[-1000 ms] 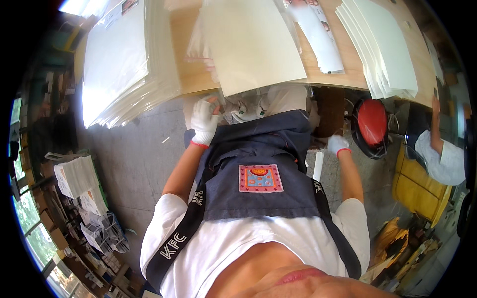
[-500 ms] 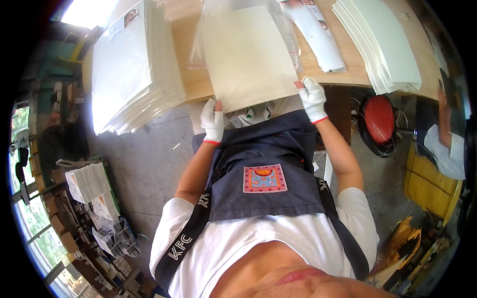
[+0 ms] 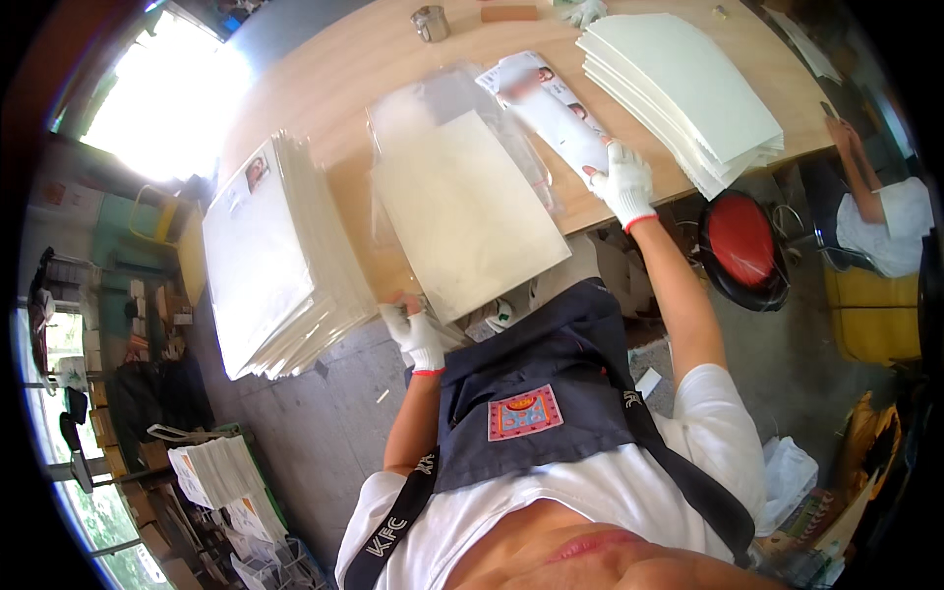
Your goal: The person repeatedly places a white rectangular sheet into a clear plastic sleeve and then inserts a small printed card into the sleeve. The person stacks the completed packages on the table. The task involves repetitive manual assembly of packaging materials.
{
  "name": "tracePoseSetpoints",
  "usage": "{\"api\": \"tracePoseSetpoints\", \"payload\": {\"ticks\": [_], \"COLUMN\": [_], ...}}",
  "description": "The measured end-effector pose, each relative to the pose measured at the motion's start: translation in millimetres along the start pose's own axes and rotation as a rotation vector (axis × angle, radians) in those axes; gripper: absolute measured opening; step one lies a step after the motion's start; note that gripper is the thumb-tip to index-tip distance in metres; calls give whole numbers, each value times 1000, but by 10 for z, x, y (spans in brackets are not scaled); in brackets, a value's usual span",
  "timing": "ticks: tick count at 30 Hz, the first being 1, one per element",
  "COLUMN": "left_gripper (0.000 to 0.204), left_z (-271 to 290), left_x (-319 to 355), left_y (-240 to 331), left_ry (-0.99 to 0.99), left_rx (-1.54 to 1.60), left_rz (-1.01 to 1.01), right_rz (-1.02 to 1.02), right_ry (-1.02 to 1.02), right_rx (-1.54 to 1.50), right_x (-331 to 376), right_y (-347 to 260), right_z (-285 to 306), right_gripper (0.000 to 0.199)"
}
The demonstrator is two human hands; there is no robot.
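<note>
My left hand (image 3: pixel 417 336), in a white glove with bare fingertips, hovers by the near left corner of a cream sheet (image 3: pixel 472 216). Its fingers are loosely bent and apart, with nothing visible in them. The sheet lies on clear plastic bags (image 3: pixel 403 113), its near edge past the table edge. My right hand (image 3: pixel 624 184), gloved alike, is at the near end of some narrow white printed sheets (image 3: pixel 560 123). Thumb and fingers are apart there; the palm side is hidden.
Bagged white sheets form a thick stack (image 3: pixel 261 265) at left. A pale card stack (image 3: pixel 688 98) fans out at right on the wooden table (image 3: pixel 329 69), with a metal cup (image 3: pixel 430 24) at the back. A red stool (image 3: pixel 742 246) stands beside another person's arm (image 3: pixel 865 172).
Both hands have let go of the cream sheet. My right hand has moved right to the printed sheets, my left hand down and slightly left. The view has shifted and turned.
</note>
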State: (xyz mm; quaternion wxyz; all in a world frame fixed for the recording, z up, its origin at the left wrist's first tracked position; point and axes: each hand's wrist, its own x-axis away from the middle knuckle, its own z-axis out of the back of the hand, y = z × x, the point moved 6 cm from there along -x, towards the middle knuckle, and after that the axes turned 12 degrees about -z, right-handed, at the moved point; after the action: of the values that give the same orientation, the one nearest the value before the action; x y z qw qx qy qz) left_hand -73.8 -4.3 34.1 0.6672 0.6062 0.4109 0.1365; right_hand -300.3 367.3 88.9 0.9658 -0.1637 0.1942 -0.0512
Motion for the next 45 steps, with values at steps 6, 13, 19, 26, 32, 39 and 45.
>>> {"api": "tracePoseSetpoints", "payload": {"ticks": [6,13,19,26,32,39,45], "left_gripper": [18,19,18,50,38,17,20], "left_z": [-524,-1189,-1595,-2017,-2408,-2519,-2681], "left_x": [174,261,333,539,748,829,1000], "left_y": [70,82,193,196,-249,198,595], "left_ry": [-255,-602,-759,-923,-516,-543,-771], "left_rx": [-27,70,123,362,695,483,416], "left_rz": [23,133,162,668,1174,658,461], "right_rz": [-184,-220,-217,-160,-303,-80,423], "right_ry": [-446,-405,-355,-344,-619,-236,135], "right_rx": [378,352,288,-388,-939,-94,-398], "right_x": [-453,-458,-422,252,1540,1802,1141], "right_y": [24,50,48,257,614,1096,150], "right_z": [-134,-97,-129,152,449,689,1656], "right_gripper": [73,66,49,34,27,62,34]}}
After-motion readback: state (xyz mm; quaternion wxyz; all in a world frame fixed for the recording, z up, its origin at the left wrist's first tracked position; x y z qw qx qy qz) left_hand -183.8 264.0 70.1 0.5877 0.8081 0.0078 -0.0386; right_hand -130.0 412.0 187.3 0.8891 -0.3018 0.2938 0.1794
